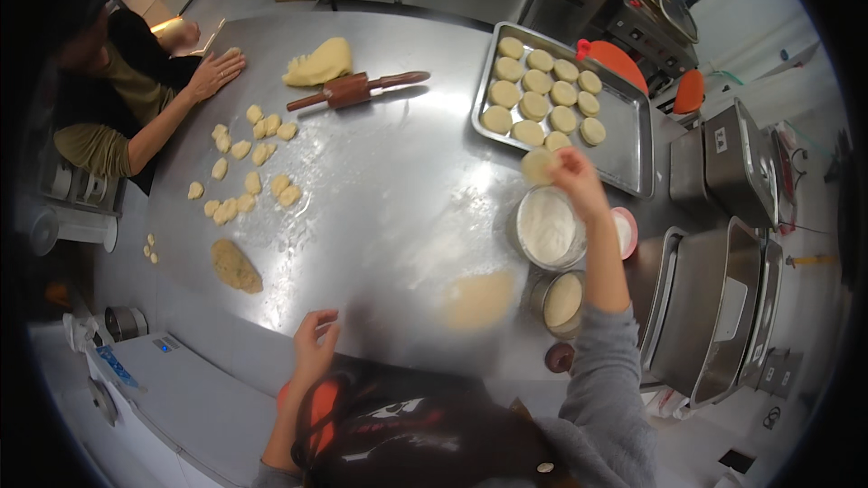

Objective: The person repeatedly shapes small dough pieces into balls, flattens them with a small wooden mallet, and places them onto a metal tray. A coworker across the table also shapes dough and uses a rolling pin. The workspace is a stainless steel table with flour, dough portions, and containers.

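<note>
My right hand (576,183) pinches a flat, pale dough round (536,166) at its edge, over the near side of a metal baking tray (622,129). Several similar dough rounds (536,81) stand in rows in the tray. Just below that hand is a metal bowl (521,244) of white powder. A smaller metal container (539,308) beside it holds pale, grainy material. By the near edge of the steel table (393,183), my left hand (316,342) is empty, fingers apart. A blurred pale yellow patch (480,298) lies on the tabletop between my arms.
Several dough pieces (260,152), a speckled dough lump (235,266), a large dough mass (322,62) and a wooden rolling pin (347,90) occupy the left and far table. A co-worker's hand (215,74) rests at the far left. Steel containers (705,298) stand right.
</note>
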`<state>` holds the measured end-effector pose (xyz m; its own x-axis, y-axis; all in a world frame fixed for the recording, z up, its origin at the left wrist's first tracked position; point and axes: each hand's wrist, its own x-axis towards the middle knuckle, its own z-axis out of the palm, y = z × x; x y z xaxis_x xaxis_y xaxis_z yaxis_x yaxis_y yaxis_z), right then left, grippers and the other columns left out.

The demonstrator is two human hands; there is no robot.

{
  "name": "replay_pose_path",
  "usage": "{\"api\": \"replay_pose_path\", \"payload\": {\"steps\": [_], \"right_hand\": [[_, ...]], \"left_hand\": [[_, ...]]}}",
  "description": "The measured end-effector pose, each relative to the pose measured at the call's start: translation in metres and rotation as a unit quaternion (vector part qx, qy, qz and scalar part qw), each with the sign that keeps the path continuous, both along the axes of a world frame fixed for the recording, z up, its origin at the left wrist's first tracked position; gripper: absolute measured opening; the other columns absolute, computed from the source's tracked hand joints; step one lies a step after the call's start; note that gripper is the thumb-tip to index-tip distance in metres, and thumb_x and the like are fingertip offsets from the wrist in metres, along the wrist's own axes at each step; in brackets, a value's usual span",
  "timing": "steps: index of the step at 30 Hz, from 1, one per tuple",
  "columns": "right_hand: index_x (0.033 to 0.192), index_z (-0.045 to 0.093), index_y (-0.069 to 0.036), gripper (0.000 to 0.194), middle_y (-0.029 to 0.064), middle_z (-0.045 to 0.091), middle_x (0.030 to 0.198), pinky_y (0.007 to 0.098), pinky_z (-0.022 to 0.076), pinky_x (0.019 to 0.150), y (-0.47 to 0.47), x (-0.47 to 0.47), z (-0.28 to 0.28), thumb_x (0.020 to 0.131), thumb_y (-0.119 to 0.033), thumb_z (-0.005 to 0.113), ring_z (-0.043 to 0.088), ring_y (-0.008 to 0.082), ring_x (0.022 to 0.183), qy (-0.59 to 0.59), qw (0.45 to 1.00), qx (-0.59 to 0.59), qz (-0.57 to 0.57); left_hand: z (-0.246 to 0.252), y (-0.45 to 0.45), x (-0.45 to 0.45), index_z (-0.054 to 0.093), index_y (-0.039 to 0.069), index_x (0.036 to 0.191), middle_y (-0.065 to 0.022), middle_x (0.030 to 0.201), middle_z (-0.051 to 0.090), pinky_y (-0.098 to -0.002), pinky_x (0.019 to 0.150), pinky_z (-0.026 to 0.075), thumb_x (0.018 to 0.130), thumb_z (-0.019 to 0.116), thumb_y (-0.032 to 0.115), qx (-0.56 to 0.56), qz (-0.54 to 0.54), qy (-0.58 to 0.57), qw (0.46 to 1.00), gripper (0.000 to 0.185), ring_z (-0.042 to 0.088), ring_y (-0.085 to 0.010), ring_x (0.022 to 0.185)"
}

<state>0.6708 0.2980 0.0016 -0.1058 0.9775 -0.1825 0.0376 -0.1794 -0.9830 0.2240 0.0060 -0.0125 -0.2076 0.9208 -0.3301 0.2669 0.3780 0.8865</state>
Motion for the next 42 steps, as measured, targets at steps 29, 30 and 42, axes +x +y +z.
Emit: {"api": "replay_pose_path", "payload": {"steps": [29, 30, 42], "right_hand": [[0.11, 0.058, -0.002, 0.03, 0.0114, 0.058, 0.107, 0.0302, 0.0498, 0.081, -0.071, -0.197, -0.003, 0.081, 0.002, 0.064, 0.058, 0.0215, 0.099, -0.249, 0.934, 0.208, 0.148], [0.11, 0.059, -0.002, 0.029, 0.0116, 0.057, 0.108, 0.0308, 0.0504, 0.081, -0.089, -0.229, -0.01, 0.081, 0.001, 0.064, 0.058, 0.0219, 0.098, -0.216, 0.949, 0.169, 0.154], [0.12, 0.058, 0.001, 0.038, 0.0159, 0.048, 0.111, 0.0403, 0.039, 0.095, -0.066, -0.469, -0.087, 0.084, -0.009, 0.066, 0.045, 0.0326, 0.107, -0.327, 0.935, 0.134, 0.002]], "left_hand": [[-0.009, 0.097, -0.198, 0.06, 0.002, 0.111, -0.0154, 0.113, 0.059, -0.0352, 0.084, 0.05, 0.081, 0.064, 0.005, 0.093, 0.074, 0.342, 0.932, 0.031, 0.06, -0.029, 0.102], [-0.013, 0.115, -0.218, 0.06, 0.002, 0.111, -0.016, 0.113, 0.059, -0.0362, 0.086, 0.049, 0.08, 0.064, 0.005, 0.144, 0.058, 0.355, 0.922, 0.032, 0.059, -0.031, 0.102], [-0.039, 0.169, -0.243, 0.061, 0.004, 0.114, -0.0148, 0.124, 0.055, -0.0403, 0.101, 0.04, 0.082, 0.063, 0.009, 0.174, -0.072, 0.262, 0.946, 0.032, 0.05, -0.0334, 0.116]]}}
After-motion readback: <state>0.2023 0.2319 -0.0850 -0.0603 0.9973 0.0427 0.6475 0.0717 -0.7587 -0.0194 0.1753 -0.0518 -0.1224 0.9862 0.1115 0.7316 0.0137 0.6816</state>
